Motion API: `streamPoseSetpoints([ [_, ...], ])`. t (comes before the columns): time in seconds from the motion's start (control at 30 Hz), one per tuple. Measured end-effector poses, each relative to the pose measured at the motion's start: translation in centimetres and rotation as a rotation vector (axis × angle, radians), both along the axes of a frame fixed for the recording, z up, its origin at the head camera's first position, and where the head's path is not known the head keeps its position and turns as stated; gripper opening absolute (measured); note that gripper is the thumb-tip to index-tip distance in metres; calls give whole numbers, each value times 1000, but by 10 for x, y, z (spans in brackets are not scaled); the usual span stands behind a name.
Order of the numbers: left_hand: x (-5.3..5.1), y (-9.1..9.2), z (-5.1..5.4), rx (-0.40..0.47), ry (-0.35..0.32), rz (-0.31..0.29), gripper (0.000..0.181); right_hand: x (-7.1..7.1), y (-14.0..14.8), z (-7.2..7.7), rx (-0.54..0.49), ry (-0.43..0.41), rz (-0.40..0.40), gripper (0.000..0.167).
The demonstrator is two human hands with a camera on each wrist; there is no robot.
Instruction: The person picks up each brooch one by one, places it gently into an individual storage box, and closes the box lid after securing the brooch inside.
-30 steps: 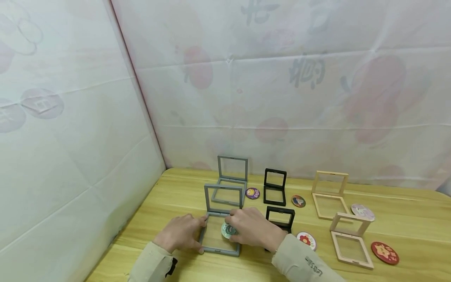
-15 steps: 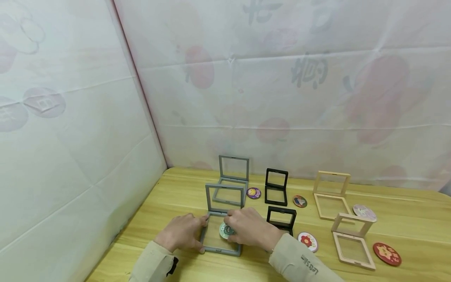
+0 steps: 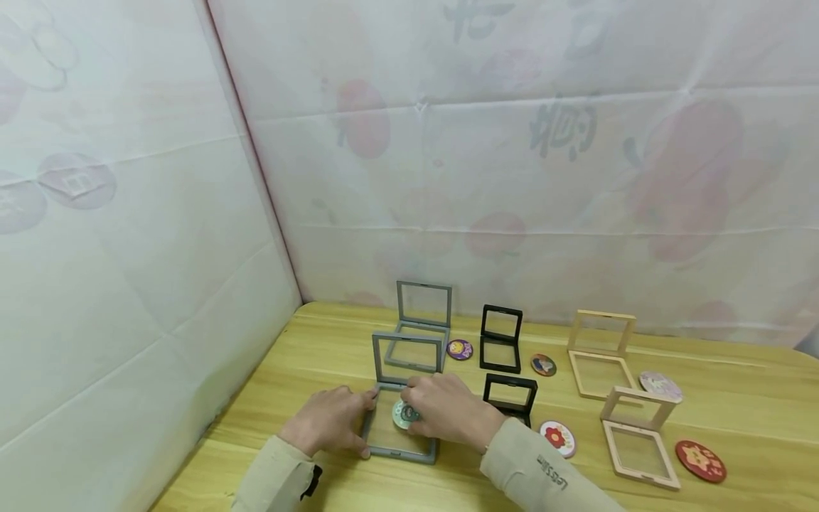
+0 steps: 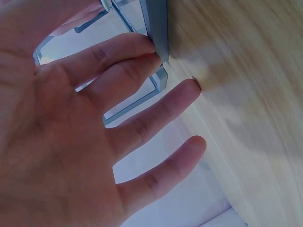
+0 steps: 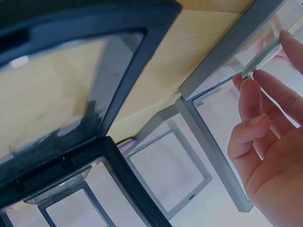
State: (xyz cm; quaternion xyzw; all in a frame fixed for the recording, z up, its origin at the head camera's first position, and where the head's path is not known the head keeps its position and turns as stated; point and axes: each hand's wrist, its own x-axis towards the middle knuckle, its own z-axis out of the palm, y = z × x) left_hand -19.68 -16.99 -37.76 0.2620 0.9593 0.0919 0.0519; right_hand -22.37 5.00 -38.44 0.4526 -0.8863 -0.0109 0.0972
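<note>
A grey display frame (image 3: 399,455) stands open like a book, its lower panel flat on the table and its other half upright. My left hand (image 3: 329,421) rests along the lower panel's left side. In the left wrist view its fingers (image 4: 118,75) are fairly straight; two touch the grey edge and two extend over the tabletop. Above the lower panel, my right hand (image 3: 451,412) pinches a round mint-green badge (image 3: 402,414) by its rim. The right wrist view shows this badge (image 5: 260,59) edge-on and tilted between thumb and fingers. My right hand covers part of it in the head view.
Behind stands another grey frame (image 3: 424,325) beside a purple badge (image 3: 459,349). Rightward are black frames (image 3: 501,338) (image 3: 510,391), wooden frames (image 3: 601,353) (image 3: 642,427), and badges: dark (image 3: 543,365), flowered (image 3: 558,438), pale purple (image 3: 660,385), red (image 3: 700,460). Fabric walls (image 3: 512,178) enclose the table.
My right hand has shifted slightly left with the mint-green badge, toward the middle of the lower panel. The left hand keeps its place at the frame's side.
</note>
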Motion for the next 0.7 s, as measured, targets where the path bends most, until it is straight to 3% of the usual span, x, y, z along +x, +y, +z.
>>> streamPoseSetpoints([
  [0.23,-2,0,0,40,-15,-10,68,-1,0,1,-6,6,-1,36],
  [0.7,-3,0,0,28,-24,-3,70,-4,-3,-5,-19,-19,-6,36],
])
